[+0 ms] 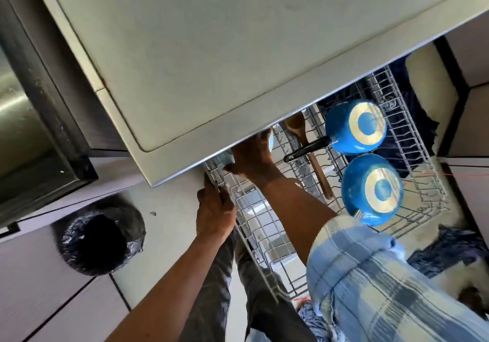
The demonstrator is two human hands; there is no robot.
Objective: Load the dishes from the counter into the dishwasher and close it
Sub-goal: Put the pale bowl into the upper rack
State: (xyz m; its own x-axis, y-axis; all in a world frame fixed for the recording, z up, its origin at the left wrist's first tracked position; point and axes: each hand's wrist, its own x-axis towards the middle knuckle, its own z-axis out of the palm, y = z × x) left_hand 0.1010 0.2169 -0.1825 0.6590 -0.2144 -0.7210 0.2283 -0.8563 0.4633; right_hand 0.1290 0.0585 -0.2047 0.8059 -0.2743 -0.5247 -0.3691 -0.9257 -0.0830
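At the rack's corner under the worktop edge, the left hand (215, 210) grips the rack (254, 225) by its wire rim, fingers curled over the top wire. Just beyond it the right hand (251, 159) reaches in beneath the worktop (211, 50), fingers and thumb closed round a pale blue dish (271, 142). Most of that dish is hidden by the hand and the overhang, so I cannot tell whether it is a cup or a small bowl.

Judging by its size, the dish should be light and stiff. It may be slick if wet and liable to chip if knocked against wire, so a grip across the wall or rim, as now, suits it, and it wants lowering between the tines rather than dropping.

Further along the rack lie a wooden spoon (318, 172) and two blue pans turned bottom up, one (356, 127) behind the other (371, 189). The far pan's black handle (307, 151) crosses the spoon. The pans look rigid and moderately heavy – the handle is the natural hold.

The rack itself is stiff wire. It should be pushed home by the rim so nothing rattles loose. A plaid sleeve (357, 275) covers the right upper arm, and a bin (100, 238) lined with a black bag stands on the floor to the left.
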